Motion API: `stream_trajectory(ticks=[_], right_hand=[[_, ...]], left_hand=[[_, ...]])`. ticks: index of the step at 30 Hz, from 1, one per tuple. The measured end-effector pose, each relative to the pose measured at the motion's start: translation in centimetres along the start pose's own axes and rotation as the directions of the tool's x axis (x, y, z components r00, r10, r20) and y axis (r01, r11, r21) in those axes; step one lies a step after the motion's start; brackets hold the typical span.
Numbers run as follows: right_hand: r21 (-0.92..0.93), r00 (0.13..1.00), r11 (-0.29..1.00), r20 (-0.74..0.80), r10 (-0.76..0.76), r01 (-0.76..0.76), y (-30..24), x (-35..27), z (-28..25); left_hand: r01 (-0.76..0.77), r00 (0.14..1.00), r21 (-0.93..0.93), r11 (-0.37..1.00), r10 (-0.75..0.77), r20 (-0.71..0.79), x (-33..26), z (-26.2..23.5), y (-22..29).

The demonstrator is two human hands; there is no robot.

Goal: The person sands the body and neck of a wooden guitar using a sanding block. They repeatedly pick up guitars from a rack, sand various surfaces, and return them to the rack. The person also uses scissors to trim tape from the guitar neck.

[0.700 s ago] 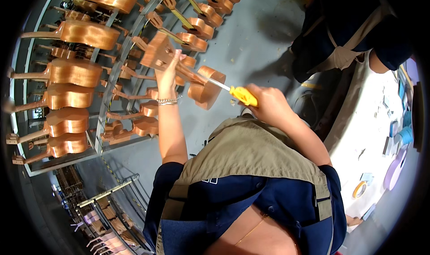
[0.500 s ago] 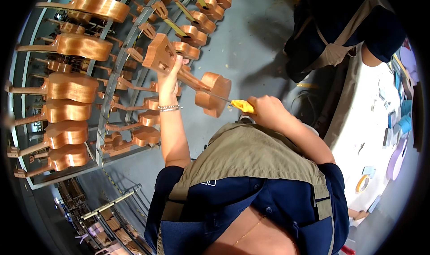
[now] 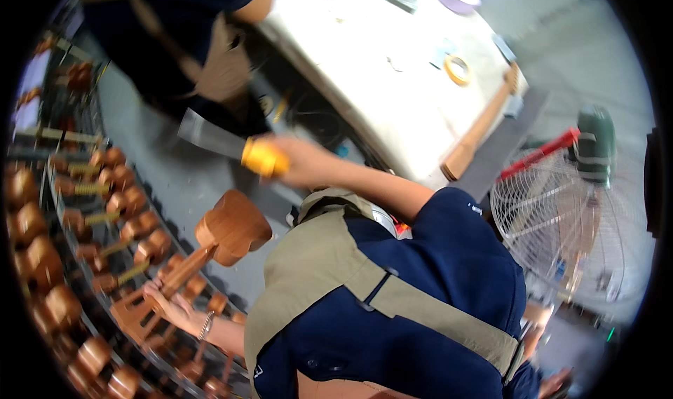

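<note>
My left hand (image 3: 170, 308) is closed round the neck, near the slotted headstock, of an unfinished brown wooden ukulele (image 3: 235, 227). Its body points toward the middle of the view, with no strings that I can make out. In my right hand (image 3: 298, 162) is a flat-bladed tool (image 3: 266, 157); the fingers wrap its yellow handle. The wide, thin metal blade points left, above the ukulele and apart from it. Motion blurs the blade, so its exact kind is unclear.
Racks of ukuleles (image 3: 144, 248) fill the lower left. A co-worker (image 3: 189, 48) stands at the upper left beside a white table (image 3: 420, 118). On it lie a yellow tape roll (image 3: 457, 69) and a long wooden piece (image 3: 484, 122). A wire-caged fan (image 3: 561, 224) stands at the right.
My view has turned toward the table and fan. The ukulele is now at the lower left, and the tool, which pointed at its body, is away from it with its blade face showing.
</note>
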State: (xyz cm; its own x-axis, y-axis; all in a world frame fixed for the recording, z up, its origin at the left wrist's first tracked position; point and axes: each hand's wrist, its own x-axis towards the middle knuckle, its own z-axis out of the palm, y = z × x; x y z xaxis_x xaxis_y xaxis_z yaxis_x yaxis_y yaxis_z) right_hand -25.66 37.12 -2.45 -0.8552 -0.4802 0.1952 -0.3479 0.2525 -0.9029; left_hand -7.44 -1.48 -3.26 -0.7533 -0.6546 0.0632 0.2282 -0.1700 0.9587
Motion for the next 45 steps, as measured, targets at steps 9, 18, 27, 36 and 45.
stream_trajectory(ticks=[9, 18, 27, 36, 45], right_hand=[[0.398, -0.375, 0.040, -0.890, 0.260, -0.916, 16.6, -11.3, -29.8], [0.399, -0.418, -0.150, -0.900, 0.126, -0.905, 18.9, -15.5, -27.1], [-0.572, 0.527, 0.705, -0.785, -0.324, -0.420, 16.9, 5.4, -11.0], [-0.047, 0.940, 0.976, -0.262, -0.217, 0.212, 10.0, 7.8, 6.5], [0.066, 0.952, 0.981, 0.237, -0.193, 0.182, 12.7, 0.8, 15.2]], left_hand=[[0.082, 0.996, 0.248, 0.965, -0.068, -0.063, 1.5, 5.1, -3.1], [0.031, 0.965, 0.540, 0.841, 0.115, -0.234, 0.1, 5.7, -2.6], [-0.105, 0.869, 0.638, 0.763, 0.382, -0.313, -8.7, 3.9, 17.0], [0.124, -0.006, 0.719, 0.684, 0.725, -0.689, -23.6, -4.9, 2.1], [0.048, -0.283, 0.694, 0.718, 0.676, -0.680, -39.4, -7.3, 9.0]])
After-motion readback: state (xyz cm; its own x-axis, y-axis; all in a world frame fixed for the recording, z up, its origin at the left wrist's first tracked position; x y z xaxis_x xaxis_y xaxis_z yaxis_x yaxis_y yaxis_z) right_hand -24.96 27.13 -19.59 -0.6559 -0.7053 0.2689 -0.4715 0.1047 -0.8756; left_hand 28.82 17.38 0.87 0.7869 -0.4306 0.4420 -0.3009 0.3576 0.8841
